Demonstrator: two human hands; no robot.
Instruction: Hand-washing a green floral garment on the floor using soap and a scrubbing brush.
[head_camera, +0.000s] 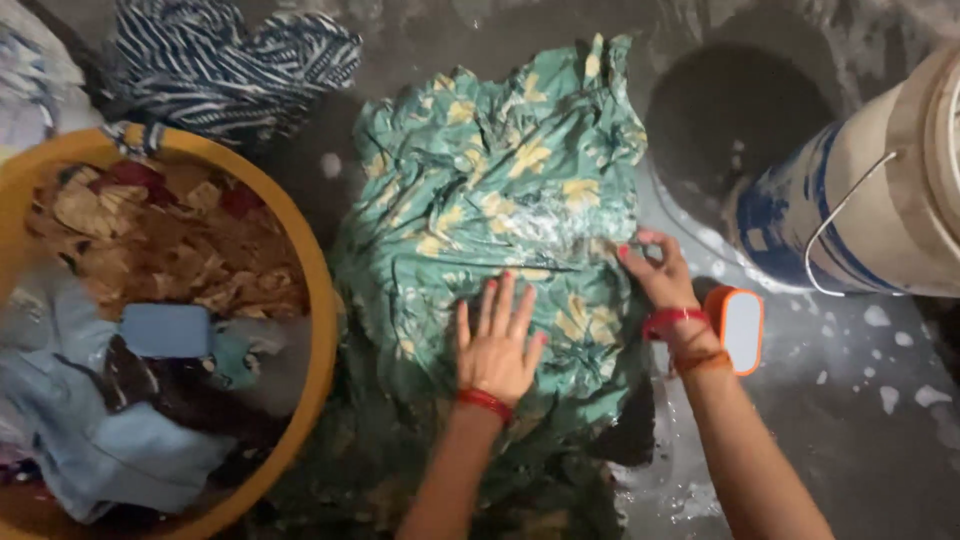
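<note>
Now | left hand (497, 345) spread flat, pinning green floral cloth (500, 190) to wet floor (880, 440) | right hand (655, 270) pinching cloth edge, tensioning it | orange brush (738, 328) parked within reach

one green floral cloth (500, 190), one yellow tub (318, 300), one bucket (870, 210), one brush (740, 328), two hands (497, 350)

White cylindrical bucket (880, 190) at right, blue printed label band, lying tilted

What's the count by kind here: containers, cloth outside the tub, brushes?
Containers: 2, yellow tub, white bucket
Cloth outside tub: 2, green floral cloth under left hand and right hand, striped cloth
Brushes: 1, orange brush
Total: 5
</note>
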